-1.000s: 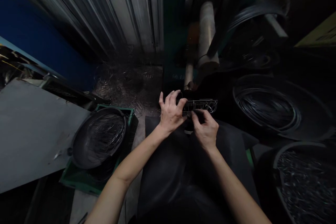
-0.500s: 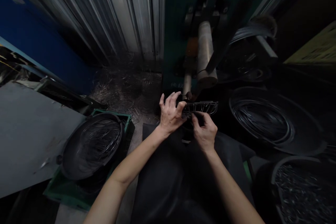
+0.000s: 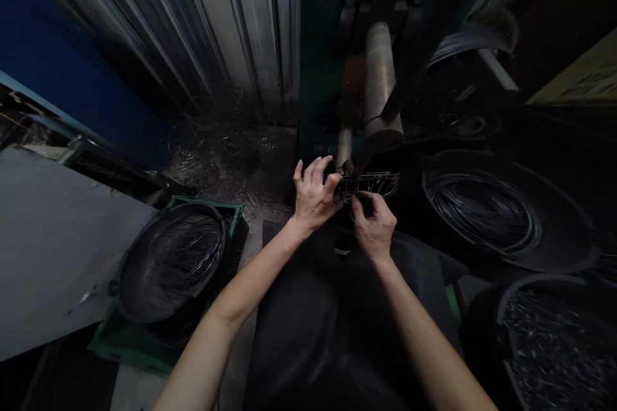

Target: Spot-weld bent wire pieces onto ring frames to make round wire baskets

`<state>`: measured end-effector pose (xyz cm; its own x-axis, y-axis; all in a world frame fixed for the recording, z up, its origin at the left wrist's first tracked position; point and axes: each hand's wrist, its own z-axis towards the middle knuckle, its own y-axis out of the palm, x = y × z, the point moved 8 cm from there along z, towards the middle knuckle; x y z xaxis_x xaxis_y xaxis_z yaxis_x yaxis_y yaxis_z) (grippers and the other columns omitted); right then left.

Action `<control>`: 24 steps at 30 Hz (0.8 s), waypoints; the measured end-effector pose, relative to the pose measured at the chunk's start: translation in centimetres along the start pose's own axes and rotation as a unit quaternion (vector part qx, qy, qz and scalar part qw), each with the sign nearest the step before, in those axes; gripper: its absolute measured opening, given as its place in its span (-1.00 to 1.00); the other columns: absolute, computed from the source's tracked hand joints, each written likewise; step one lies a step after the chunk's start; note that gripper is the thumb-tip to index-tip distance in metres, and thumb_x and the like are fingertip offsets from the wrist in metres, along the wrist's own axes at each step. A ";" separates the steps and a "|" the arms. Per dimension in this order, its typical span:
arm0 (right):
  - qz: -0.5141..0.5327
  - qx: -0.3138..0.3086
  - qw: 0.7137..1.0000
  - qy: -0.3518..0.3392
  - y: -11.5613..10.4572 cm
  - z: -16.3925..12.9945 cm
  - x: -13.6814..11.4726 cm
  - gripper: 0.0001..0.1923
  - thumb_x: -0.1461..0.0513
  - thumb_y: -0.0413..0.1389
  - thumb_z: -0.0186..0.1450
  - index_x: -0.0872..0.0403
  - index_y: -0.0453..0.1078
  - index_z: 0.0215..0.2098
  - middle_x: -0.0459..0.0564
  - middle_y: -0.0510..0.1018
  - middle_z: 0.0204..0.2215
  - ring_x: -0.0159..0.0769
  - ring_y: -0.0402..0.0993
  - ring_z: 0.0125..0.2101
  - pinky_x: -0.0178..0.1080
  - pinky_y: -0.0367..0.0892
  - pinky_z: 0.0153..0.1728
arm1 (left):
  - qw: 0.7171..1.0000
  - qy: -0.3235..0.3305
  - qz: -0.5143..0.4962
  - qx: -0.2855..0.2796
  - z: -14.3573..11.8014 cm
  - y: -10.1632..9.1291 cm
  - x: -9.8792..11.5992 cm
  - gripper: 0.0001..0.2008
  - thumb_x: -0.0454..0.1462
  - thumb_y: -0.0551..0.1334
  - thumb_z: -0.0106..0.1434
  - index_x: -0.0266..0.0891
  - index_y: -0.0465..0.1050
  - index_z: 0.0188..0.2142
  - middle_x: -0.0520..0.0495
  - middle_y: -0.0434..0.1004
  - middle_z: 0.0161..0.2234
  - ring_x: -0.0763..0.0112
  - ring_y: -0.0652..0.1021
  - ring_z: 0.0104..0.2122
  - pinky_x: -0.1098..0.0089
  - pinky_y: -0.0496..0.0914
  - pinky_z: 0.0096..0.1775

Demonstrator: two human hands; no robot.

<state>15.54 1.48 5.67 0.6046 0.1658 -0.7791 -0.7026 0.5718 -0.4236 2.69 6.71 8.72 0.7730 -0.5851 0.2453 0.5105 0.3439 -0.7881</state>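
Note:
A small wire basket of thin metal rods sits just in front of the lower electrode rod of a machine that looks like a spot welder. My left hand is at the basket's left end, thumb against the wires and the other fingers raised and curved; it appears to hold that end. At the near edge of the basket, my right hand pinches with thumb and forefinger on the wires. Whether a separate small wire is in that pinch is too dark to make out.
Above the basket juts the machine's thick cylindrical arm. A black basin of wire rings rests on a green crate at left. Right stand a basin of wire hoops and a tub of small metal parts. Loose wires litter the floor.
The view has tilted slightly, so the hands and basket appear a little higher. Both hands keep nearly the same hold on the basket.

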 end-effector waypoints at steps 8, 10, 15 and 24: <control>0.008 -0.006 1.000 -0.007 0.1 -0.2 -0.2 -0.75 0.09 0.02 0.31 0.10 0.38 -0.23 -0.01 0.52 -0.35 -0.35 0.45 -0.37 -0.29 0.35 -0.29 | 0.999 -0.007 0.015 -0.031 0.1 0.2 -0.1 -0.67 -0.14 0.29 0.10 -0.09 0.29 -0.15 -0.10 0.23 0.20 0.18 0.23 0.23 -0.05 -0.11 0.26; 0.003 -0.003 1.000 -0.009 0.1 -0.2 -0.1 -0.74 0.08 0.01 0.32 0.10 0.37 -0.24 -0.01 0.52 -0.34 -0.35 0.45 -0.38 -0.29 0.35 -0.29 | 0.999 -0.010 0.011 -0.034 0.2 0.3 -0.2 -0.66 -0.13 0.28 0.10 -0.08 0.29 -0.14 -0.10 0.22 0.21 0.18 0.22 0.23 -0.04 -0.12 0.27; -0.011 0.002 1.000 -0.015 0.6 -0.1 -0.2 -0.73 0.07 -0.03 0.33 0.09 0.36 -0.26 0.00 0.52 -0.36 -0.35 0.44 -0.38 -0.28 0.37 -0.30 | 0.999 -0.012 -0.002 -0.031 0.3 0.3 -0.3 -0.67 -0.11 0.27 0.12 -0.11 0.29 -0.15 -0.13 0.23 0.19 0.19 0.24 0.22 -0.02 -0.13 0.27; -0.063 0.041 0.997 -0.003 -6.6 -3.3 -0.7 -0.69 0.07 0.07 0.28 0.09 0.40 -0.11 0.04 0.53 -0.22 -0.29 0.47 -0.27 -0.23 0.40 -0.22 | 0.998 0.022 -0.023 0.051 0.5 0.1 -0.1 -0.55 -0.15 0.37 -0.02 -0.14 0.29 -0.16 -0.23 0.31 0.13 0.07 0.35 0.13 -0.08 -0.03 0.21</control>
<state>18.48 -5.07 7.49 0.6895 0.0932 -0.7182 -0.5877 0.6516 -0.4796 2.83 7.12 8.89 0.7321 -0.6323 0.2534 0.5821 0.3874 -0.7149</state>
